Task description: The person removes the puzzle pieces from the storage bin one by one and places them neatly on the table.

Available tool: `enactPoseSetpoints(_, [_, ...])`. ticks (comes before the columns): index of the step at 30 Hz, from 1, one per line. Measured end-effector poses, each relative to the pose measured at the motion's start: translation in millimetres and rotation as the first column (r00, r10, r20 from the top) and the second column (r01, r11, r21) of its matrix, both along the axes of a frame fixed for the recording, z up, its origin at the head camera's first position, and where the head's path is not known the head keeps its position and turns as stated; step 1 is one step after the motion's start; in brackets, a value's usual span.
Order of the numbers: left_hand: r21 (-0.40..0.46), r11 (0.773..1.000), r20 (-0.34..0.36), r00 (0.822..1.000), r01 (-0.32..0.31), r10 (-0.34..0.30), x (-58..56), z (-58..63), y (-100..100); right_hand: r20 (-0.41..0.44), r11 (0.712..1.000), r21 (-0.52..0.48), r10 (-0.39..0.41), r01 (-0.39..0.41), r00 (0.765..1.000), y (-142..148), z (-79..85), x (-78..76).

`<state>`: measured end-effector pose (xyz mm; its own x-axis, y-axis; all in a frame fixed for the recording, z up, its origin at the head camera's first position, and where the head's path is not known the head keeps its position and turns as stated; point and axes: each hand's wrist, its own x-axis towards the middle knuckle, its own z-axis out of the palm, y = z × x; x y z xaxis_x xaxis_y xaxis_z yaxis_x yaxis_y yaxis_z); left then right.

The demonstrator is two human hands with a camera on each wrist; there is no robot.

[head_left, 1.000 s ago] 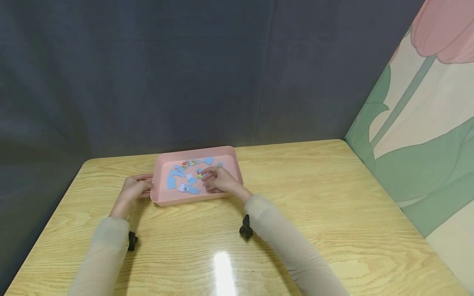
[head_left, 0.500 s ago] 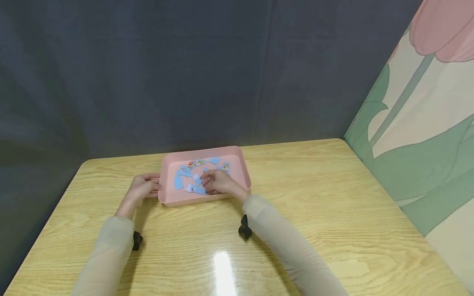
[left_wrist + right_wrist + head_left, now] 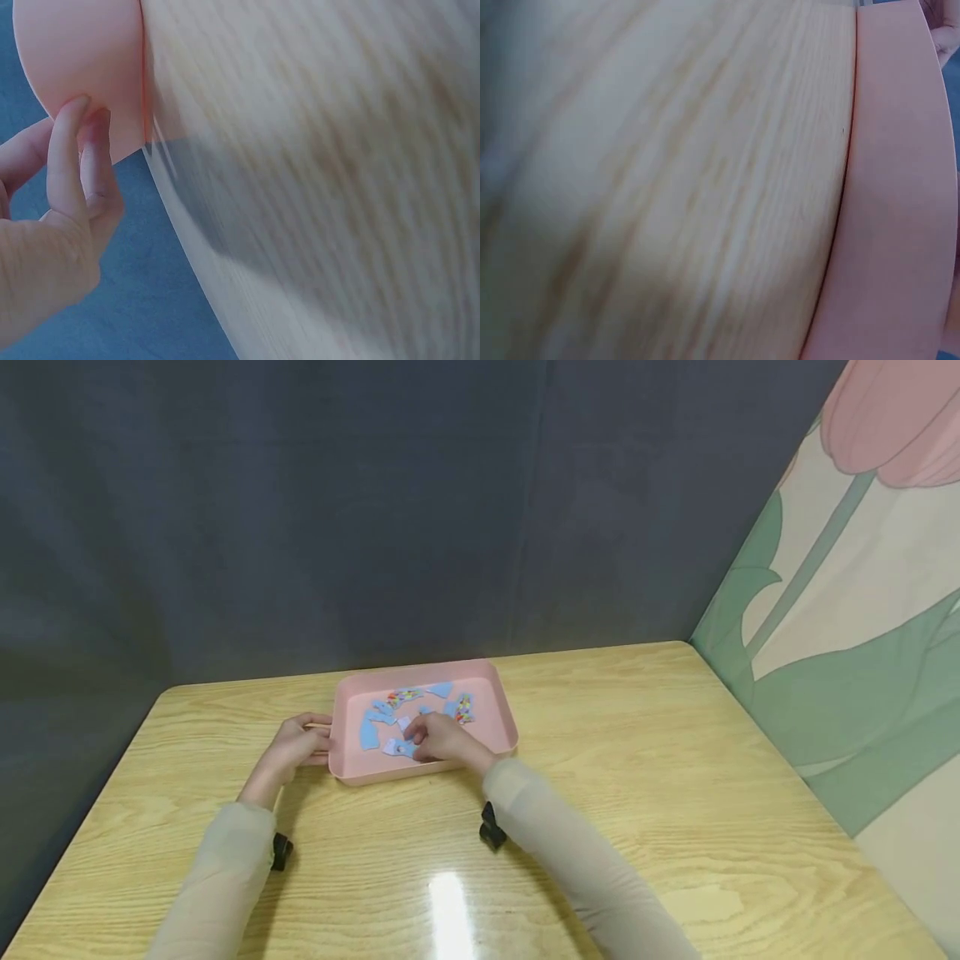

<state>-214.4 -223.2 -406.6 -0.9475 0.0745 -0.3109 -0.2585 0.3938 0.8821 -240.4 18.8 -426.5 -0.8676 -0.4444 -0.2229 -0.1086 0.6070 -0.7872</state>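
A shallow pink tray (image 3: 420, 772) lies near the back of the wooden table. Several flat light-blue pieces (image 3: 369, 732), shaped like parts of a cut-up picture, are scattered in it, and a few carry colourful spots (image 3: 465, 707). My left hand (image 3: 296, 745) touches the tray's left wall from outside. In the left wrist view, fingertips of the left hand (image 3: 64, 225) press on the pink wall (image 3: 82, 45). Inside the tray, my right hand (image 3: 452, 742) bends its fingers low over a blue-and-white piece (image 3: 393, 747). Whether it pinches one is hidden.
The wooden table (image 3: 637, 777) extends in front of the tray and to its right. A dark curtain (image 3: 375, 510) hangs behind the table's back edge. To the right hangs a cloth with a large tulip print (image 3: 840, 693).
The tray has shifted to the right with its pieces, and my left hand has moved along against its wall. My right hand has come slightly lower and nearer the tray's front.
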Motion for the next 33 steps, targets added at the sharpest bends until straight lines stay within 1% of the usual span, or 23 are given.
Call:
enactPoseSetpoints(5, [-0.025, 1.000, 0.018, 1.000, -0.002, 0.002, 1.6, 1.6, 4, 0.013, 0.999, 0.035, -0.002, 0.002, 1.000, -1, 1.9, 2.9])
enactPoseSetpoints(8, [-0.034, 0.999, 0.021, 1.000, 0.002, -0.001, 2.5, 1.8, 3, -0.006, 0.998, 0.065, 0.009, -0.009, 1.000, -2, 3.3, 4.0])
enactPoseSetpoints(12, [-0.031, 1.000, 0.029, 1.000, 0.003, -0.002, 3.7, 1.8, 2, -0.046, 0.995, 0.092, 0.040, -0.035, 0.998, -2, 2.4, 4.1])
enactPoseSetpoints(16, [-0.024, 1.000, 0.040, 0.999, 0.002, -0.001, 3.9, 1.8, 3, -0.055, 0.994, 0.083, 0.080, -0.076, 0.995, 0, 1.7, 3.6])
enactPoseSetpoints(20, [-0.017, 1.000, 0.034, 0.999, 0.005, -0.005, 3.3, 1.8, 3, -0.028, 0.994, 0.031, 0.109, -0.108, 0.994, 7, 1.9, 2.0])
enactPoseSetpoints(23, [-0.017, 1.000, 0.032, 0.999, 0.005, -0.004, 3.4, 1.6, 3, 0.020, 0.993, -0.039, 0.108, -0.107, 0.994, 14, 2.7, 0.6])
enactPoseSetpoints(26, [-0.029, 1.000, 0.032, 0.999, 0.007, -0.006, 3.8, 1.6, 2, 0.057, 0.990, -0.115, 0.085, -0.078, 0.995, 22, 5.6, -0.5])
enactPoseSetpoints(29, [-0.040, 0.999, 0.031, 0.999, 0.012, -0.011, 3.7, 1.3, 3, 0.099, 0.981, -0.191, 0.048, -0.029, 0.994, 31, 10.0, -1.5])
enactPoseSetpoints(33, [-0.045, 0.999, 0.025, 1.000, 0.012, -0.011, 3.4, 0.8, 4, 0.124, 0.968, -0.250, 0.009, 0.023, 0.992, 45, 16.6, -4.2])
